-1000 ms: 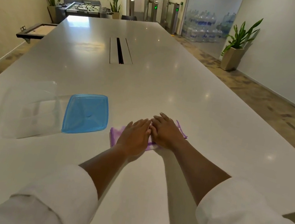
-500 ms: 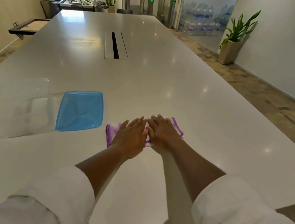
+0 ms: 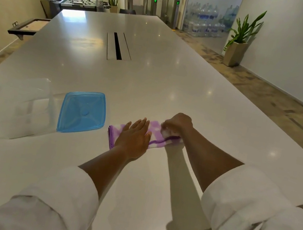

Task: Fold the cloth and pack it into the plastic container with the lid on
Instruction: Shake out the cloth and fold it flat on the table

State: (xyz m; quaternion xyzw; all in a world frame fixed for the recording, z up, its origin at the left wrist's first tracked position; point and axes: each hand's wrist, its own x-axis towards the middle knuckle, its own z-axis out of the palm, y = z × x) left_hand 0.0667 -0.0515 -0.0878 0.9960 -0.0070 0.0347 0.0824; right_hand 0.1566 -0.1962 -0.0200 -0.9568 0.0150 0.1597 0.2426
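Note:
A folded purple-and-white cloth [image 3: 155,130] lies on the white table [image 3: 151,86] in front of me. My left hand [image 3: 133,139] rests flat on its left half, fingers spread and pressing down. At the cloth's right end, my right hand [image 3: 178,124] pinches the edge and lifts it slightly off the table. Left of the cloth lies the blue lid [image 3: 83,112], flat on the table. Beside the lid, further left, stands the clear plastic container [image 3: 20,108], open and with nothing in it.
A cable slot [image 3: 118,46] runs along the table's middle, far from my hands. The table's near edge is close to my sleeves. A potted plant [image 3: 238,41] and stacked water bottles [image 3: 205,21] stand on the floor to the right.
My right hand went from lying flat on the cloth to gripping its right end and raising it. My left hand stayed pressed on the left half.

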